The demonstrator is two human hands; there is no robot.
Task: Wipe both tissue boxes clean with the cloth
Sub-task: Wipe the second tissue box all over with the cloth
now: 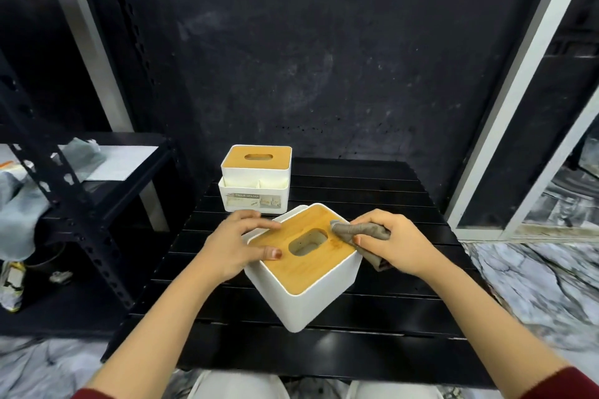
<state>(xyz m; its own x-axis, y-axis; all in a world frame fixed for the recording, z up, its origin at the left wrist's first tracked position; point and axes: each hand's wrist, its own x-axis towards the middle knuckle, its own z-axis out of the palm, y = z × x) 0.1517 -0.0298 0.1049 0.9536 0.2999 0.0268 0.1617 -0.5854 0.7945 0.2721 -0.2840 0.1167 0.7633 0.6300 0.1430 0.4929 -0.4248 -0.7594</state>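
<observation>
L hand [238, 244] grips near tissue box [304, 272] w/ curled fingers; R hand [393, 244] pinches cloth [361, 232].

I see the near tissue box [303, 269], white with a wooden slotted lid, turned cornerwise; the grey-brown cloth [359, 233] lies bunched on its lid; the far tissue box [256, 176] stands upright behind.
</observation>
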